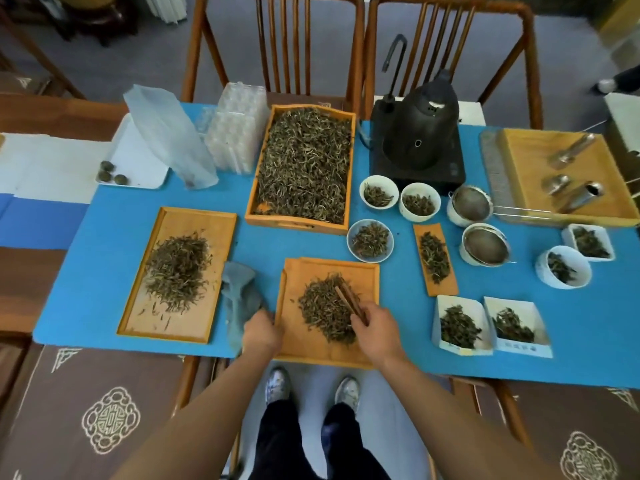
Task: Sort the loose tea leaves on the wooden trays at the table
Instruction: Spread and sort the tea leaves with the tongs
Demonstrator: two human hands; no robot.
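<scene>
Head view: both bare forearms are extended forward from 6 o'clock over the blue table (104, 244). The right hand (375, 332) is angled inward, its fingers curled round a pair of wooden tongs (349, 303) whose tips are buried in the tea pile (327, 311) on the near tray (363, 275). The left hand (264, 331) is laid at that tray's 9 o'clock edge, fingers bent over the rim; whether the rim is truly gripped cannot be told. Three wooden trays with loose leaves are counted: the near tray at centre, a flat tray (194, 223) at 9 o'clock with a spread heap, and a deep tray (301, 228) at 12 o'clock, filled nearly to its walls. A narrow wooden scoop (424, 232) of leaves is seen at 2 o'clock. Four round white cups and three square white dishes holding leaves are counted, plus two cups topped by metal strainers. A black kettle (420, 129) is placed at 1 o'clock.
</scene>
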